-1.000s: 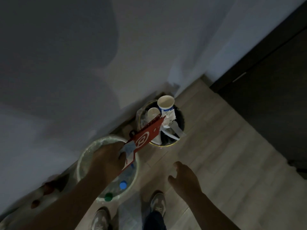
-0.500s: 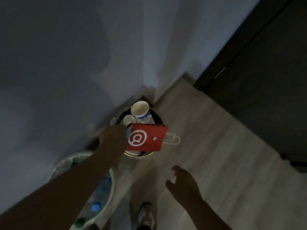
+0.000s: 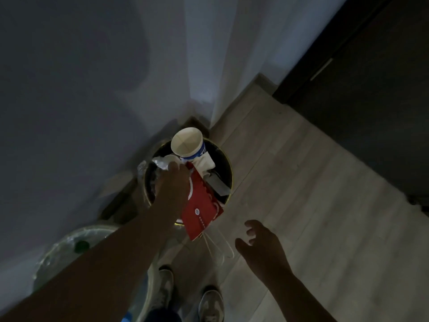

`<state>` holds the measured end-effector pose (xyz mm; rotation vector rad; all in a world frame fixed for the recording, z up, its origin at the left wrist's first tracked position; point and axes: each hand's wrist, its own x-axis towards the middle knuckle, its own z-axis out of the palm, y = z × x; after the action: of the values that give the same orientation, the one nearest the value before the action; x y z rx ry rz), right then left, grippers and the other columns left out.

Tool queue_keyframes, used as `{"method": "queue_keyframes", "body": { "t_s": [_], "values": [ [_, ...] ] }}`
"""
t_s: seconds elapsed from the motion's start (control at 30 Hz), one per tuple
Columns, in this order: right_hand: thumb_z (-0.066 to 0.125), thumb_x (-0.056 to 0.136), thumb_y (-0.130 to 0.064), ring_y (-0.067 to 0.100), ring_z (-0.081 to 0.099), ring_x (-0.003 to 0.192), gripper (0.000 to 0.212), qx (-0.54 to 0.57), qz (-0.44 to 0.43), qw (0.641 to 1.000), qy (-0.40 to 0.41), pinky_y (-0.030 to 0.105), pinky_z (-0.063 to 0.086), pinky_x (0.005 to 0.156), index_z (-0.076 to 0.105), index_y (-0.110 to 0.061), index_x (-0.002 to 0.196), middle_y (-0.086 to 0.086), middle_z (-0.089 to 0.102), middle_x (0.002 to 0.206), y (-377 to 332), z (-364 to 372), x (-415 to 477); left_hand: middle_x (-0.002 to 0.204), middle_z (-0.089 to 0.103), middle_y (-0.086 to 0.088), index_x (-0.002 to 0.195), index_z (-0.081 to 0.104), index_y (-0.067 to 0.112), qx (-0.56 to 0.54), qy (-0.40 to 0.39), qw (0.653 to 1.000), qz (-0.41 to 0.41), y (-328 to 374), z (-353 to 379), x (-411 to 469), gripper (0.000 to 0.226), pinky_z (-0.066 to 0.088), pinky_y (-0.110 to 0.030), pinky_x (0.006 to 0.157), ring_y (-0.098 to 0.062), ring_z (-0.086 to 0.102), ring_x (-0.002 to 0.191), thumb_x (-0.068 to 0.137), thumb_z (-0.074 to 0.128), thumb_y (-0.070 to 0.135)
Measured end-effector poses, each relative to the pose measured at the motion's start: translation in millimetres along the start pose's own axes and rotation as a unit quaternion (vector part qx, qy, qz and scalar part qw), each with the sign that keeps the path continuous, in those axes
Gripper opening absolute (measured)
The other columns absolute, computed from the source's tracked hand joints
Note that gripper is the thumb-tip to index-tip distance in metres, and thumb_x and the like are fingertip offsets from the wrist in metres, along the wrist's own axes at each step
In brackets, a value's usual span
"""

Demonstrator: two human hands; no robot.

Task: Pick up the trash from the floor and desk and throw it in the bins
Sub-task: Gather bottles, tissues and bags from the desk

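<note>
My left hand (image 3: 173, 184) is over the dark round bin (image 3: 228, 167) in the corner and grips a red paper bag (image 3: 200, 209) with a white logo. The bag hangs tilted over the bin's near rim, its white handles (image 3: 217, 246) dangling toward the floor. A white paper cup with a blue band (image 3: 188, 142) and crumpled paper lie on top of the bin's contents. My right hand (image 3: 261, 242) hovers open over the wooden floor, to the right of the bag and holding nothing.
A second, pale bin (image 3: 69, 242) lined with clear plastic stands at the lower left, holding bottles, one with a green cap. White walls meet behind the dark bin. A dark door (image 3: 371, 101) fills the right. My shoes (image 3: 210, 303) are at the bottom.
My left hand carried the red bag from above the pale bin over to the dark bin and lowered it, tipping it so the handles now hang down. My right hand stayed open.
</note>
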<state>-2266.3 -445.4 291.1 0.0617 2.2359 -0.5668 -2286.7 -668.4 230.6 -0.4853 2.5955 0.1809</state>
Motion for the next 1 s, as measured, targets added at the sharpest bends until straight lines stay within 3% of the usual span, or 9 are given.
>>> {"method": "queue_keyframes", "body": {
  "t_s": [0.17, 0.3, 0.4, 0.47, 0.6, 0.7, 0.77, 0.87, 1.0],
  "values": [
    [0.065, 0.088, -0.03, 0.013, 0.056, 0.114, 0.054, 0.012, 0.012, 1.0, 0.005, 0.029, 0.05, 0.094, 0.045, -0.019, 0.137, 0.002, 0.057, 0.128, 3, 4, 10, 0.146, 0.027, -0.025, 0.149, 0.014, 0.008, -0.05, -0.071, 0.994, 0.071, -11, 23, 15, 0.058, 0.036, -0.045, 0.105, -0.038, 0.039, 0.126, 0.1, 0.038, 0.03],
    [0.065, 0.087, -0.031, 0.012, 0.057, 0.109, 0.053, 0.032, 0.018, 0.999, 0.02, 0.025, 0.049, 0.089, 0.047, -0.021, 0.135, 0.002, 0.058, 0.126, 0, 3, 13, 0.14, 0.036, -0.023, 0.138, 0.036, 0.008, -0.173, -0.113, 0.978, -0.011, -14, 9, 26, 0.078, 0.039, -0.048, 0.105, -0.039, 0.041, 0.127, 0.083, 0.058, 0.058],
    [0.065, 0.087, -0.03, 0.013, 0.058, 0.109, 0.052, 0.041, 0.022, 0.999, 0.021, 0.026, 0.049, 0.089, 0.047, -0.02, 0.135, 0.003, 0.058, 0.126, -3, 1, 15, 0.12, 0.058, -0.021, 0.119, 0.052, 0.004, -0.184, -0.173, 0.967, -0.019, -4, -1, 31, 0.048, 0.049, -0.041, 0.093, -0.034, 0.057, 0.11, 0.09, 0.056, 0.043],
    [0.065, 0.087, -0.029, 0.012, 0.059, 0.107, 0.052, 0.053, 0.027, 0.998, 0.021, 0.025, 0.049, 0.088, 0.047, -0.021, 0.135, 0.002, 0.058, 0.126, -3, 1, 15, 0.108, 0.063, -0.015, 0.116, 0.057, 0.002, -0.282, -0.185, 0.938, -0.074, 2, -5, 33, 0.033, 0.055, -0.038, 0.082, -0.029, 0.063, 0.095, 0.094, 0.055, 0.026],
    [0.066, 0.086, -0.03, 0.011, 0.059, 0.102, 0.051, 0.062, 0.028, 0.997, 0.027, 0.024, 0.048, 0.085, 0.049, -0.022, 0.133, 0.001, 0.059, 0.123, 0, 0, 18, 0.126, 0.057, -0.015, 0.125, 0.054, 0.002, -0.272, -0.101, 0.952, -0.094, 5, 2, 32, 0.037, 0.04, -0.039, 0.101, -0.03, 0.052, 0.121, 0.096, 0.05, 0.024],
    [0.066, 0.085, -0.03, 0.01, 0.059, 0.098, 0.049, 0.068, 0.029, 0.997, 0.034, 0.025, 0.049, 0.085, 0.05, -0.023, 0.13, -0.001, 0.06, 0.119, 4, 0, 23, 0.11, 0.063, -0.021, 0.114, 0.057, -0.004, -0.423, -0.015, 0.889, -0.172, -4, 17, 37, 0.033, 0.048, -0.039, 0.091, -0.034, 0.06, 0.106, 0.095, 0.052, 0.023],
    [0.066, 0.085, -0.031, 0.009, 0.059, 0.097, 0.049, 0.07, 0.032, 0.997, 0.032, 0.023, 0.048, 0.084, 0.05, -0.024, 0.131, -0.002, 0.06, 0.118, 9, 1, 26, 0.106, 0.063, -0.016, 0.113, 0.057, 0.002, -0.46, 0.01, 0.875, -0.151, -2, 27, 40, 0.037, 0.049, -0.04, 0.089, -0.03, 0.061, 0.101, 0.094, 0.055, 0.034],
    [0.066, 0.086, -0.031, 0.007, 0.058, 0.094, 0.048, 0.072, 0.041, 0.996, 0.027, 0.02, 0.046, 0.079, 0.05, -0.024, 0.131, -0.004, 0.059, 0.116, 16, 4, 29, 0.091, 0.066, -0.003, 0.109, 0.059, 0.015, -0.503, -0.027, 0.86, -0.079, 14, 34, 30, 0.037, 0.05, -0.033, 0.08, -0.024, 0.065, 0.09, 0.091, 0.054, 0.046],
    [0.066, 0.086, -0.031, 0.004, 0.057, 0.091, 0.048, 0.074, 0.052, 0.996, 0.019, 0.013, 0.042, 0.071, 0.049, -0.026, 0.13, -0.009, 0.056, 0.109, 21, 7, 24, 0.094, 0.068, -0.01, 0.104, 0.061, 0.009, -0.457, -0.092, 0.884, -0.026, 21, 44, 20, 0.03, 0.049, -0.035, 0.082, -0.023, 0.063, 0.09, 0.088, 0.063, 0.034]
  ]
}}
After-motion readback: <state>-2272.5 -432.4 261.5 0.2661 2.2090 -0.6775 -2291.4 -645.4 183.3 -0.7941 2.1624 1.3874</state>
